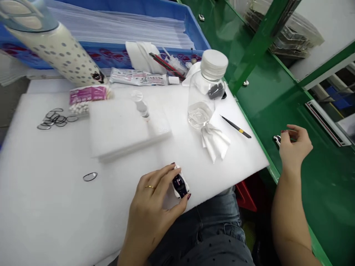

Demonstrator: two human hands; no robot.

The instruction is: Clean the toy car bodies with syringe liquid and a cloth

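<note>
My left hand [155, 207] rests at the front edge of the white foam-topped table, thumb and fingers closed around the two ends of a small white toy car [180, 184] with a black top. To the right, my right hand [296, 146] is above the green conveyor belt, its fingers curved with a gap between thumb and forefinger. Right beside its thumb sits another small white-and-black toy car [276, 140], partly hidden by the hand. Black tweezers [236, 126] with a yellow band and a crumpled white cloth [215, 142] lie on the table between the hands.
A clear bottle [203, 96] stands behind the cloth. Nearby are a foam block [119, 129] bearing a small vial, black rings [55, 119], cotton swabs [88, 96], a tube [138, 77], a tilted dotted flask [63, 55] and a blue crate [191, 22]. A green post [249, 55] rises beside the belt.
</note>
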